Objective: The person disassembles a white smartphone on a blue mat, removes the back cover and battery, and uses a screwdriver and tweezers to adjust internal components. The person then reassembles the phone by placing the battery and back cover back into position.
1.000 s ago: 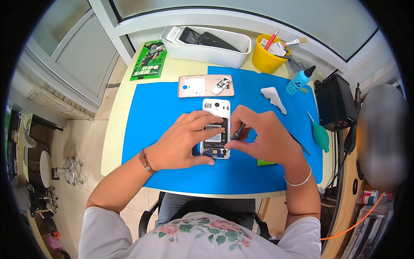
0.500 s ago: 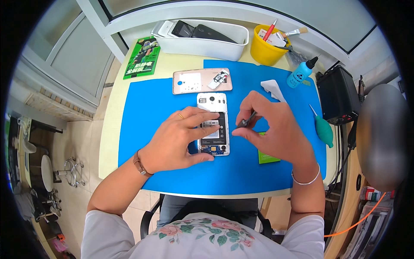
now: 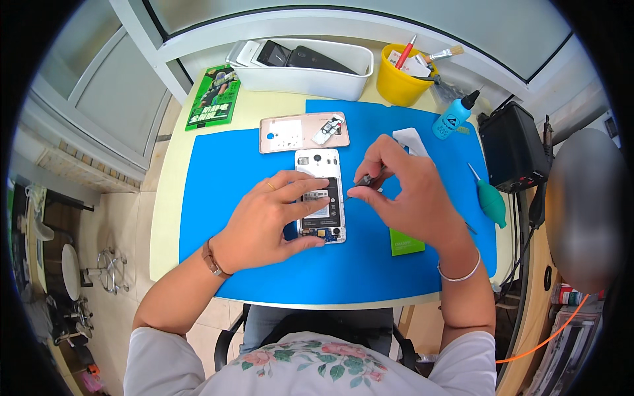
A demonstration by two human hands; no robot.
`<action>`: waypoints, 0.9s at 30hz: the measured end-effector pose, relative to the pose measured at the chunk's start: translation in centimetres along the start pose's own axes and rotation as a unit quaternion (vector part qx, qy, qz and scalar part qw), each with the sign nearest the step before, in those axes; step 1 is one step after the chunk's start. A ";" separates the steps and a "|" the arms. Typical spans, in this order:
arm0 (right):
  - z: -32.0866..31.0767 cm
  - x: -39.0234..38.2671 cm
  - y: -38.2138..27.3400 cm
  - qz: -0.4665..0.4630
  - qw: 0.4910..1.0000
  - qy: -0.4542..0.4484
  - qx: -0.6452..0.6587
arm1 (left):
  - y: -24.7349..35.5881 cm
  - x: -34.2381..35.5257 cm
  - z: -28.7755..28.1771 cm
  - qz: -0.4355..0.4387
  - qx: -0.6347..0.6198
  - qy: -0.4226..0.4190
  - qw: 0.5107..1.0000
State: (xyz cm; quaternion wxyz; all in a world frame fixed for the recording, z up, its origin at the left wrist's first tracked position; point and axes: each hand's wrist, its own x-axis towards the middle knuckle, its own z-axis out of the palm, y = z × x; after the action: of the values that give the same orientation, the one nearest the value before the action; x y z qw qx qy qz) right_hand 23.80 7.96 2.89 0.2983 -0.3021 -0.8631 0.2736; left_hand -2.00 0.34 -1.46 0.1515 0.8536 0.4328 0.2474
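Observation:
An opened white smartphone (image 3: pixel 330 161) lies on the blue mat, its black battery (image 3: pixel 333 210) and a blue circuit board (image 3: pixel 330 233) exposed. My left hand (image 3: pixel 261 214) rests on it with fingers stretched over the battery and the thumb by the lower end. Just right of the phone, my right hand (image 3: pixel 413 198) pinches a small dark tool (image 3: pixel 368 180), mostly hidden by the fingers; its exact kind does not show. A pinkish-gold back cover (image 3: pixel 284 142) sits beyond the phone with a small white-and-black part (image 3: pixel 326 131) on it.
Along the back stand a white bin (image 3: pixel 310 80) of phones and a yellow cup (image 3: pixel 398 89) of tools. At right are a blue bottle (image 3: pixel 453 119), black box (image 3: pixel 515 148) and green air blower (image 3: pixel 491 202). A green box (image 3: pixel 406 244) lies near my right wrist.
The view has shifted slightly. My right fingers have turned the dark tool a little and remain beside the phone. My left hand keeps its place on the phone.

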 end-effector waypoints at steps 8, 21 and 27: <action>0.0 -0.1 0.5 0.006 1.000 -0.013 -0.009 | 0.1 0.0 0.1 -0.001 0.009 0.000 1.000; 0.2 -0.1 0.9 -0.050 0.999 0.001 -0.016 | 0.3 0.1 0.0 -0.007 0.019 -0.002 1.000; -0.1 -0.1 0.4 -0.035 0.998 -0.024 -0.042 | 0.4 -0.1 0.0 -0.008 0.024 -0.005 1.000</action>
State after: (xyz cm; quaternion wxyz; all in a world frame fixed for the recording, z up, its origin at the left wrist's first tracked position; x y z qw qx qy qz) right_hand 24.06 8.20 2.63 0.2736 -0.2770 -0.8908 0.2341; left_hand -1.76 0.08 -1.30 0.1354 0.8547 0.4448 0.2309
